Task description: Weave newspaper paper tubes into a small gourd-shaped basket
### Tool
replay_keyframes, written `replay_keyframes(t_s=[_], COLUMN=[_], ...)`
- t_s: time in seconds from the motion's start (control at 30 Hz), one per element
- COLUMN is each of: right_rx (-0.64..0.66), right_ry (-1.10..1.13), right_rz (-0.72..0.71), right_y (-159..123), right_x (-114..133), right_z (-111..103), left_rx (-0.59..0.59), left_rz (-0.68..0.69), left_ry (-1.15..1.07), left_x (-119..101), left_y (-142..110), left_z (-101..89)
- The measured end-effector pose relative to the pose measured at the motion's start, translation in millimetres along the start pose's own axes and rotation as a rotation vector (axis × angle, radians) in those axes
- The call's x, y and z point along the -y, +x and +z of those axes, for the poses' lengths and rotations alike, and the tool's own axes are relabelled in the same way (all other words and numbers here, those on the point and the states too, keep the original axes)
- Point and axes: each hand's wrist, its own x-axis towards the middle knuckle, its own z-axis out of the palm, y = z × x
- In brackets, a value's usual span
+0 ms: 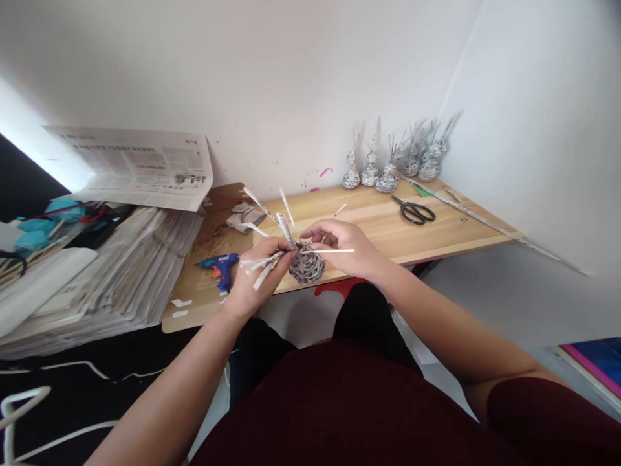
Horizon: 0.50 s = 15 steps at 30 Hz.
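Between my hands, near the table's front edge, is a round gourd-like body woven from rolled newspaper strips point(307, 267). Several paper tubes point(286, 230) stick up and out from its top. My left hand point(259, 265) is closed around the tubes at the neck of the weave, with some tube ends poking out past its fingers. On the other side my right hand point(342, 246) has its thumb and fingers pinched at the weave's top edge, where a thin white paper tube point(339, 250) crosses the palm. The fingertips partly hide what they grip.
Several woven paper gourds point(388, 176) stand by the wall. Black-handled scissors point(414, 210) and a long paper tube point(485, 220) lie to the right. A blue glue gun point(224, 268), crumpled cloth point(244, 215), stacked newspapers point(130, 278) and an open newspaper sheet point(145, 165) are at left.
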Motion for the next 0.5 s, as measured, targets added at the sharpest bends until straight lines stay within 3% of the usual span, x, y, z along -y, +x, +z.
replay_keyframes(t_s=[0.17, 0.27, 0.5], right_rx=[0.16, 0.263, 0.304], right_ry=[0.064, -0.005, -0.193], right_rz=[-0.009, -0.041, -0.098], right_y=[8.8, 14.2, 19.4], right_x=[1.7, 0.8, 10.7], right_z=[-10.8, -14.7, -17.4], left_rx=[0.087, 0.127, 0.181], left_rz=[0.057, 0.079, 0.14], left_ry=[-0.008, -0.018, -0.067], left_x=[-4.3, -4.1, -1.9], left_y=[1.2, 2.4, 4.8], left_z=[-3.6, -5.4, -7.4])
